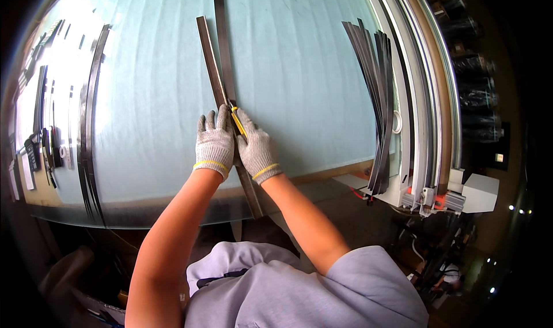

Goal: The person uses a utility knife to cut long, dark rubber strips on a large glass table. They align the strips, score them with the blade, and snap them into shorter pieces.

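Observation:
My left hand [214, 142], in a grey knit glove with a yellow cuff band, lies flat with its fingers stretched forward. Its index finger presses on a shorter dark bar with a pale edge [211, 61]. In my gloved right hand [257, 150] is a yellow utility knife [238, 122], its tip pointing forward by the left index finger. Beneath both hands runs a long dark strip [224, 45], reaching from the far edge to the near table edge. The bar meets this strip at a narrow angle near the knife tip; the exact contact there is hidden by my fingers.
The wide table has a pale blue-green glossy top [305, 97]. A bundle of dark strips [374, 91] fans out at the right, beside metal rails [423, 86]. More dark strips [89, 120] lie at the left, near several hand tools [49, 149]. A white box [481, 192] sits at the rail's near end.

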